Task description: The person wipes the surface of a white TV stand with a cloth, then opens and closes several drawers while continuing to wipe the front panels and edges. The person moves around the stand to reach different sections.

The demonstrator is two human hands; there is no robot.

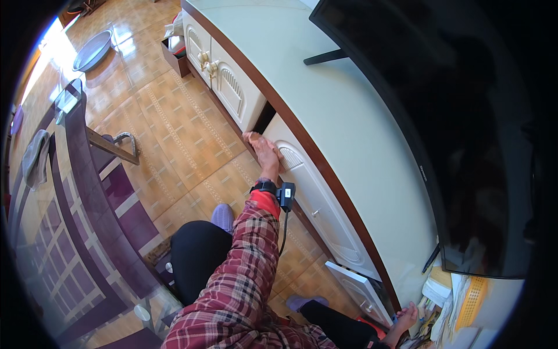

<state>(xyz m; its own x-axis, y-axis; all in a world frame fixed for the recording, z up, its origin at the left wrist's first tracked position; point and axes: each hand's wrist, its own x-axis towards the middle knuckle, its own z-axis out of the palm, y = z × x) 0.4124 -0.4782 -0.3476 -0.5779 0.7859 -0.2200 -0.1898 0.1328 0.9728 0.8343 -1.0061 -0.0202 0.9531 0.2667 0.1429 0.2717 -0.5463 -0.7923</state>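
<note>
My left hand [267, 150] reaches to the front of a long low cabinet with a pale glass-like top [348, 131]. Its fingers lie at a gap between a white cabinet door [239, 94] and a wider white panel [305, 183]; whether they grip an edge is unclear. A strap with a small black device is on that wrist. My right hand [406, 317] is at the cabinet's near right corner, fingers curled, beside a small white door [359, 290] that stands ajar. Whether it holds anything cannot be seen.
A television [418, 131] stands on the cabinet. Papers and a yellow plastic basket [471, 303] lie at the lower right. A glass table [61, 227] with a grey cloth [35, 159] is at the left. Farther off, a round basin [93, 50] and an open brown box [174, 60] stand on the tiled floor.
</note>
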